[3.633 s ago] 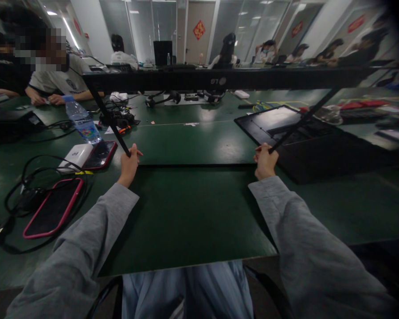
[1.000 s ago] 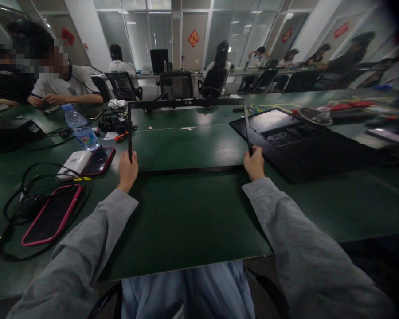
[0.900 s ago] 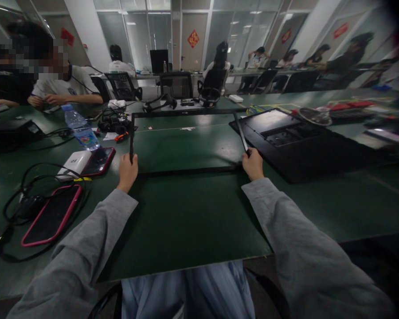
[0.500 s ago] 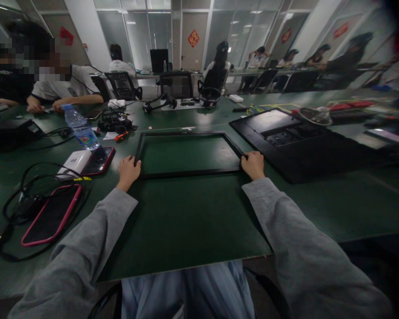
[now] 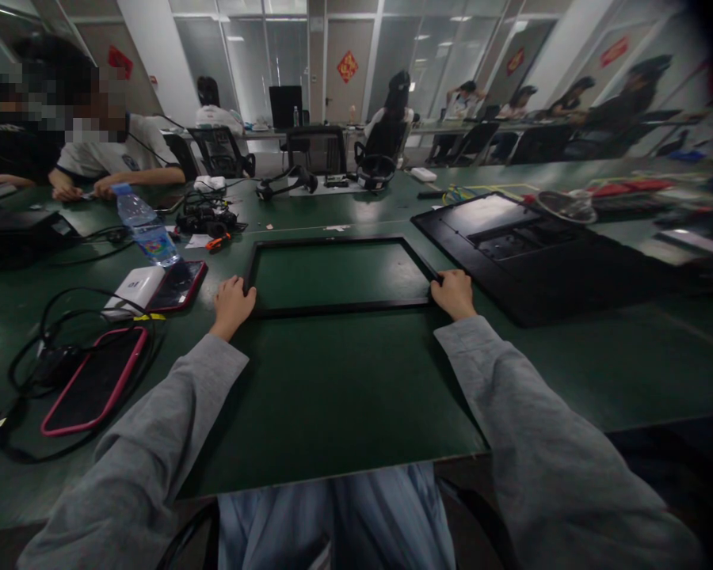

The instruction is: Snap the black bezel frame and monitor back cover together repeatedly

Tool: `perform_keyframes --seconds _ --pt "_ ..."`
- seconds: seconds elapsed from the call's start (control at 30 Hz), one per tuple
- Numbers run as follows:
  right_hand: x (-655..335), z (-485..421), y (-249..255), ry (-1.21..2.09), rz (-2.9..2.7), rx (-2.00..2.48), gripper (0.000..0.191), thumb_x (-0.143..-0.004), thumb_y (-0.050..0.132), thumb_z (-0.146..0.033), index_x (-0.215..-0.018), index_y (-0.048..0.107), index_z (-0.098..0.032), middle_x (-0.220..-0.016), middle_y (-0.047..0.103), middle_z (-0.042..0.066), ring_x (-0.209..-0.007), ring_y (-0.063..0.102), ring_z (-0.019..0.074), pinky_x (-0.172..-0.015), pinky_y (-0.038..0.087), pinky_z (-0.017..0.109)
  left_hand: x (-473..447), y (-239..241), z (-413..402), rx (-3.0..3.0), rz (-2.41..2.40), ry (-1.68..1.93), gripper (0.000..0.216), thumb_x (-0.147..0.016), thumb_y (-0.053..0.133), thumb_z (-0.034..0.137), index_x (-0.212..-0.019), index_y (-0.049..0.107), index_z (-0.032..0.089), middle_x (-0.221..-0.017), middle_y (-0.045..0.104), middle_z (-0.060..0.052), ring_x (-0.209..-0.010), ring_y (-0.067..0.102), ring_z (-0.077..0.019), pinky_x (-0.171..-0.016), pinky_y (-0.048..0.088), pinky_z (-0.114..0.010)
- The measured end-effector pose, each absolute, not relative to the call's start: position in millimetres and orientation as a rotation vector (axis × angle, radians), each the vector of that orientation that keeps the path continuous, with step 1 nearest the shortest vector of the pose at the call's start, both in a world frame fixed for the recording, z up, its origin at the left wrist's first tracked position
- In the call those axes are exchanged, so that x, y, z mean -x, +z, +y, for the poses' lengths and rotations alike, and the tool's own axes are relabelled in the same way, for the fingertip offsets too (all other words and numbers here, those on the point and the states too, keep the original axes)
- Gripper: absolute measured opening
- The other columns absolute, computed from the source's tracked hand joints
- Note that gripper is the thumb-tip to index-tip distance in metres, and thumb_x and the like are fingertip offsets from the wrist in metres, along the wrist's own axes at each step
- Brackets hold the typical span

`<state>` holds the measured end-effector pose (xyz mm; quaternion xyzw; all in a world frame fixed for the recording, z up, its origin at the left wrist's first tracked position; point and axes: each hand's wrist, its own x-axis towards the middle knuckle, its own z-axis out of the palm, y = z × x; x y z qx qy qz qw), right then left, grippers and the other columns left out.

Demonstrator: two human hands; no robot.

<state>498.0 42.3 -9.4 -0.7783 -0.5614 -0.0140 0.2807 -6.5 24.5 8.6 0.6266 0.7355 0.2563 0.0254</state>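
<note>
Head view: left hand (image 5: 231, 299), right hand (image 5: 453, 293) fingers (image 5: 447, 279) clasp near corners of frame (image 5: 338, 307).

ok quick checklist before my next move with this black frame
1. black frame lying flat on the table: ok.
2. left hand on its near left corner: ok.
3. right hand on its near right corner: ok.
4. Both hands closed round the frame: cannot tell.
5. Gap between the frame and the black panel on the right: cannot tell, they lie very close.
6. red phone apart from the frame: ok, it lies off to the left.
</note>
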Motion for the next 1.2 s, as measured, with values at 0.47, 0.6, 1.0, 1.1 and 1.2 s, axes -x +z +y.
perform_keyframes --seconds 0.47,0.6,1.0,1.1,1.2 --pt "-500 45 -18 -0.110 -1.544 2.019 0.046 -0.086 0.050 -0.022 -0.125 0.067 -0.005 -0.129 0.056 0.029 -0.126 0.049 0.0417 -0.104 0.041 0.057 0 15 21 -2.031 2.157 1.018 0.044 -0.099 0.049 0.031 -0.139 0.065 0.020 -0.151 0.059 -0.014 -0.141 0.050 -0.0349 -0.114 0.043 -0.059" --pt "-504 50 -20 -0.144 -1.603 1.911 0.047 -0.084 0.048 -0.017 -0.125 0.066 -0.003 -0.122 0.057 0.028 -0.123 0.050 0.0389 -0.107 0.038 0.057 0 16 20 -2.077 2.145 1.033 0.041 -0.100 0.049 0.031 -0.136 0.067 0.023 -0.150 0.061 -0.012 -0.140 0.052 -0.0336 -0.113 0.045 -0.057" --pt "-506 49 -16 -0.086 -1.606 1.856 0.048 -0.079 0.053 -0.013 -0.122 0.072 -0.009 -0.110 0.062 0.020 -0.113 0.057 0.0344 -0.106 0.044 0.052 -3 19 16 -2.141 2.112 1.009 0.037 -0.101 0.048 0.032 -0.130 0.070 0.024 -0.146 0.064 -0.011 -0.137 0.055 -0.0327 -0.111 0.046 -0.056" --pt "-507 49 -15 -0.081 -1.615 1.860 0.046 -0.080 0.052 -0.012 -0.121 0.073 -0.010 -0.109 0.063 0.019 -0.109 0.060 0.0325 -0.105 0.046 0.051 -3 19 16 -2.168 2.085 1.001 0.037 -0.101 0.048 0.032 -0.130 0.070 0.024 -0.145 0.065 -0.011 -0.136 0.056 -0.0323 -0.109 0.047 -0.055" --pt "-507 49 -14 -0.080 -1.624 1.850 0.046 -0.079 0.053 -0.011 -0.120 0.073 -0.012 -0.107 0.065 0.017 -0.108 0.062 0.0318 -0.105 0.047 0.050 -2 18 16 -2.189 2.060 1.001 0.036 -0.101 0.048 0.032 -0.128 0.071 0.024 -0.144 0.066 -0.011 -0.134 0.057 -0.0315 -0.108 0.048 -0.054"
